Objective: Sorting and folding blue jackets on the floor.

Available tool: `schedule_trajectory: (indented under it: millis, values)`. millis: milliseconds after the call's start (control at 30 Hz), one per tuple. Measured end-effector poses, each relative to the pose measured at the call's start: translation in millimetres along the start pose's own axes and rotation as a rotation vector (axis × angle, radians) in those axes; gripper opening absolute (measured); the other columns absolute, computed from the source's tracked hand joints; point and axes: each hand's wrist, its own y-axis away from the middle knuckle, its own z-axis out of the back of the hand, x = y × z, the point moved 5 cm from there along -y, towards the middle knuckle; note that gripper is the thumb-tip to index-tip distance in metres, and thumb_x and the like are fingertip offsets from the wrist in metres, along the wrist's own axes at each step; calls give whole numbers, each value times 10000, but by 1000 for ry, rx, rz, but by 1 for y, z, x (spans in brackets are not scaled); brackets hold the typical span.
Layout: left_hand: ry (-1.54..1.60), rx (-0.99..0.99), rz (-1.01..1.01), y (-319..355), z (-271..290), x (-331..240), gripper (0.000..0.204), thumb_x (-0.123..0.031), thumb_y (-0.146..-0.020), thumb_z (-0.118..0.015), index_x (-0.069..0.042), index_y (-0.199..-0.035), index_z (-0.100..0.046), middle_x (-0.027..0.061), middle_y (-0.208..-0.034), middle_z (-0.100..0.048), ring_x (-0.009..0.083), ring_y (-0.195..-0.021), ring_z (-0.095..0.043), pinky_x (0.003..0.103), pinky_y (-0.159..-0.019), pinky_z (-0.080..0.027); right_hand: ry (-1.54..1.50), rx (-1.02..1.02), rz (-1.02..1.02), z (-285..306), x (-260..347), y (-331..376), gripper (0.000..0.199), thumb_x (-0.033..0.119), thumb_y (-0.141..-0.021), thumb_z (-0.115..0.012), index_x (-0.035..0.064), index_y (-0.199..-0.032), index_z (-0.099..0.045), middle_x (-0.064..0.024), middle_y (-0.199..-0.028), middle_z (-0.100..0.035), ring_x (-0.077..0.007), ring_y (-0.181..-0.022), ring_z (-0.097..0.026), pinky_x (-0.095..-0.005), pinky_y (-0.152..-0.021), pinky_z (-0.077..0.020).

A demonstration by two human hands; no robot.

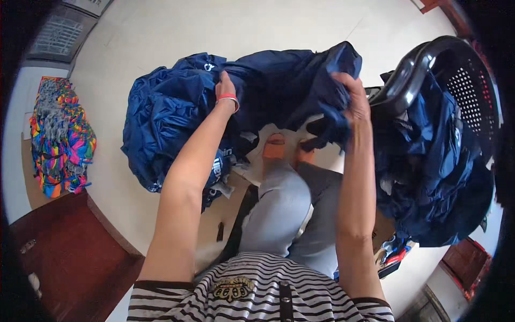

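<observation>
Floor [177, 32]: pale, far side bare.
Navy garment [279, 86]: shiny fabric stretched left to right between both hands, above the knees, bulk bunched at its left end.
Black laundry basket [461, 75]: right, heaped with more navy cloth.
Multicoloured cloth [61, 139]: far left, well apart.
Left hand [225, 88]: closed on the garment's middle fold.
Right hand [354, 94]: gripping its right edge, nearer the basket.
</observation>
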Motion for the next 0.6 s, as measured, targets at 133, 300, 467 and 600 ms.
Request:
schedule_trajectory:
  millis: [133,300,467,600]
  values:
    - [-309,-86,-319,-20,-27,0,586,-426,-814,-507,32,-1179,-534,291,-1201,-502,362,-1143,-490,379,-964,-366,140,-16,-126,3,1,-6,230,101,-767,-585,0,-974,-573,-95,-832,-631,-184,-719,-631,-316,-666,-541]
    - [-302,52,-253,-74,-50,5,603,-353,-752,-600,10,-1222,-495,275,-1210,-503,361,-1138,-494,378,-963,-382,485,-91,-98,3,-8,-12,413,79,-761,-571,-28,-1154,-506,-148,-938,-616,-186,-792,-624,-287,-714,-523]
    - [-582,-246,-507,-85,-60,-85,517,-208,-733,-559,-84,-1230,-486,235,-1158,-531,337,-1087,-509,423,-890,-427,597,-225,51,29,-6,-8,569,29,-771,-516,-12,-1324,-386,-204,-1068,-579,-182,-877,-607,-246,-777,-495]
    - [-807,-849,-1137,-33,-67,-116,446,-179,-701,-579,-86,-1137,-542,218,-991,-554,339,-1008,-530,458,-832,-431,584,-186,67,9,2,3,568,-17,-779,-462,13,-1341,-386,-215,-1113,-562,-179,-914,-596,-248,-799,-483]
